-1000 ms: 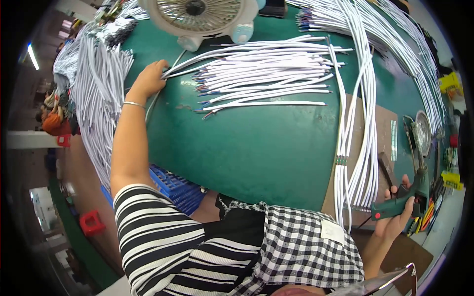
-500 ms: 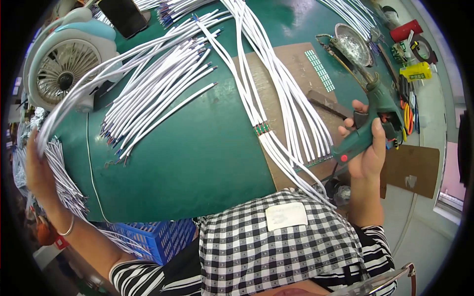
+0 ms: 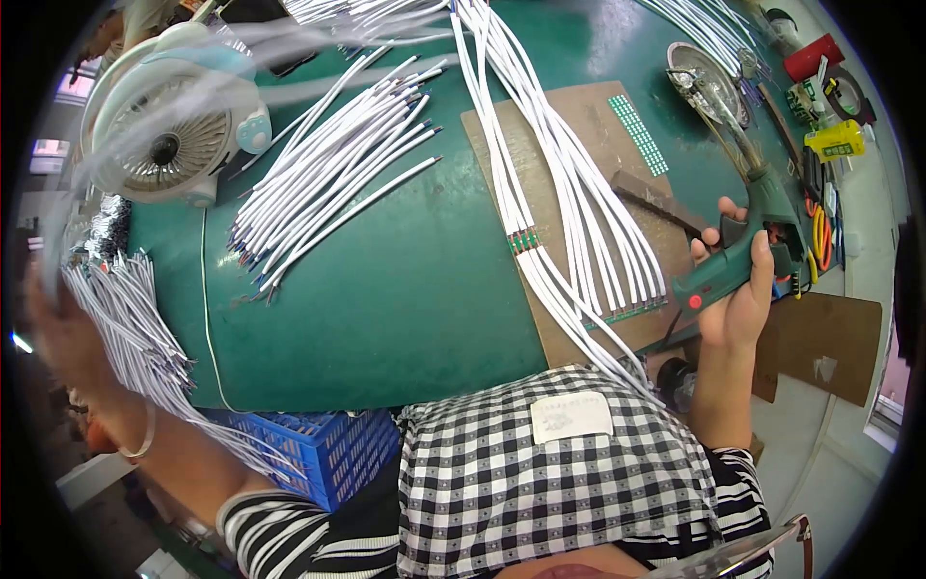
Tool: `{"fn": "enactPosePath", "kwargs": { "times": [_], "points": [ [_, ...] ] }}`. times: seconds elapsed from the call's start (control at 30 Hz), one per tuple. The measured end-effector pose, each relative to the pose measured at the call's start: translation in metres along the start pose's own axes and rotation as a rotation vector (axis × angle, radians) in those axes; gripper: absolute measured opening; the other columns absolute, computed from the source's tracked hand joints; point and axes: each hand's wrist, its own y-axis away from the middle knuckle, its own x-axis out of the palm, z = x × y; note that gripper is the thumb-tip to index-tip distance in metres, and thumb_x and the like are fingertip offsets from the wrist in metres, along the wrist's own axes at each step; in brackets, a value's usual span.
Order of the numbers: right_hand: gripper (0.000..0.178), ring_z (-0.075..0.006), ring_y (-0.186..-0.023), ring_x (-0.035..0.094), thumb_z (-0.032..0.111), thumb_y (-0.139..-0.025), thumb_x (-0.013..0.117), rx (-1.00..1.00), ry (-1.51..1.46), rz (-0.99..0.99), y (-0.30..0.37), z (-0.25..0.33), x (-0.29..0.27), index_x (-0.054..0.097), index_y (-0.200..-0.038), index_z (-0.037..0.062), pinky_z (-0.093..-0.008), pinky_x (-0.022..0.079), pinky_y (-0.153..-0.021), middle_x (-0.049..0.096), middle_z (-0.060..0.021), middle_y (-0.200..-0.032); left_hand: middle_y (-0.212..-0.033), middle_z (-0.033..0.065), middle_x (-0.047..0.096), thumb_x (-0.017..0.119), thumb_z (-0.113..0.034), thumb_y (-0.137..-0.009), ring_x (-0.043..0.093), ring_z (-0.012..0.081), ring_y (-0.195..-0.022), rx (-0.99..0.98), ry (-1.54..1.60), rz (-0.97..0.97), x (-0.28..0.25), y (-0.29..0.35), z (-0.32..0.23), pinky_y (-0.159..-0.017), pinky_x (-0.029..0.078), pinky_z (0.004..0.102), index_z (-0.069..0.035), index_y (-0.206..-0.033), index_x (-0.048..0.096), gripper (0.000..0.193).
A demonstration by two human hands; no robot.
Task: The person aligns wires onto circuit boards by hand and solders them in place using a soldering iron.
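At the far left, my left hand (image 3: pixel 68 333) is blurred by motion. A smeared bundle of white cables (image 3: pixel 280 89) runs into it, arching across in front of the fan; its fingers are hard to make out. At the right, my right hand (image 3: pixel 735 314) grips a green soldering gun (image 3: pixel 728 273) with a red button, fingers wrapped around the handle. The gun's front end points up toward a round metal dish (image 3: pixel 738 85). Left of the gun, white cables (image 3: pixel 593 207) join small green circuit strips (image 3: pixel 525 241) on a brown board (image 3: pixel 569 106).
A white and blue fan (image 3: pixel 164 145) stands at the table's left. Loose white cables (image 3: pixel 333 174) lie on the green table (image 3: pixel 386 318); another pile (image 3: pixel 135 318) hangs by its left edge. A blue crate (image 3: pixel 333 458) sits below. A yellow bottle (image 3: pixel 834 142) lies at the right.
My left hand has swung slightly, and the cables it holds have lifted and blurred across the fan. The whole view has shifted a little. My right hand keeps its hold on the soldering gun.
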Motion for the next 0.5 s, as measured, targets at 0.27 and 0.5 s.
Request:
{"fn": "enactPosePath", "kwargs": {
  "times": [0.27,0.5],
  "points": [
    [0.039,-0.0163,-0.088,0.056,0.029,-0.096,0.042,0.045,0.052,0.113,-0.002,-0.003,0.015,0.042,-0.123,0.0015,-0.0321,0.052,-0.076,0.049,-0.0124,-0.123,-0.082,0.0156,0.060,0.055,0.004,-0.076,0.060,0.0332,-0.073,-0.072,0.309,0.499,-0.005,0.184,-0.040,-0.064,0.047,0.0395,-0.004,-0.099,0.058,0.025],
    [0.041,-0.0175,-0.086,0.057,0.029,-0.095,0.044,0.061,0.078,0.110,0.006,-0.008,0.024,0.041,-0.124,0.0009,-0.0342,0.053,-0.074,0.050,-0.0138,-0.122,-0.068,0.0104,0.049,0.058,0.000,-0.072,0.052,0.0285,-0.061,0.016,0.237,0.518,-0.004,0.203,-0.050,-0.054,0.041,0.0387,-0.007,-0.096,0.058,0.025]
  ]
}}
